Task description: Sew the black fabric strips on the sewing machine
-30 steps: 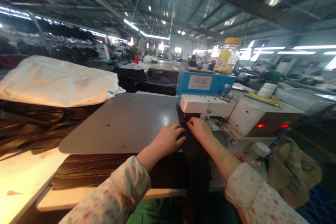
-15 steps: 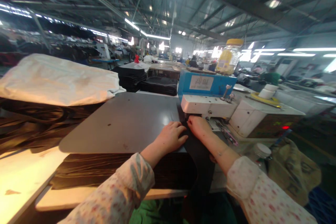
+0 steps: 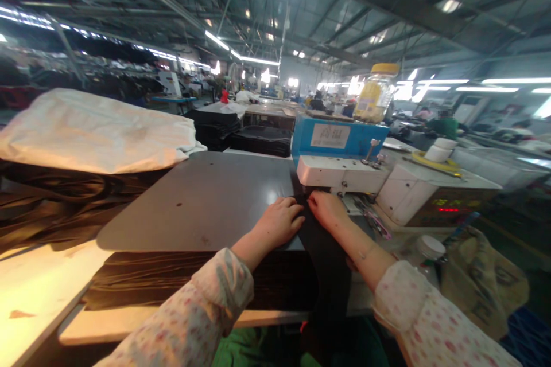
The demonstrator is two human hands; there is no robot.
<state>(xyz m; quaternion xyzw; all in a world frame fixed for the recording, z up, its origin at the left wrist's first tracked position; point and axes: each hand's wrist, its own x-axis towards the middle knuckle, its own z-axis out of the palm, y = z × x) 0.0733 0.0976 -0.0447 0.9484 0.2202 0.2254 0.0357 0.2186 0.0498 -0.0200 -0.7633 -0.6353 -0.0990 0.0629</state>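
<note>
Black cloth (image 3: 329, 264) runs beside the left hand (image 3: 280, 221), grip apart, and right hand (image 3: 328, 209), whose grip I cannot tell.

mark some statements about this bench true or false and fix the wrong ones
1. The left grip lies over the grey plate. True.
2. The jar with the yellow lid stands on the blue box. True.
3. The right grip is on that jar. False: it is at the black cloth, close to the machine.
4. The white sheet is right of the machine. False: it is on the left.
5. Red light glows on the panel. True.
</note>
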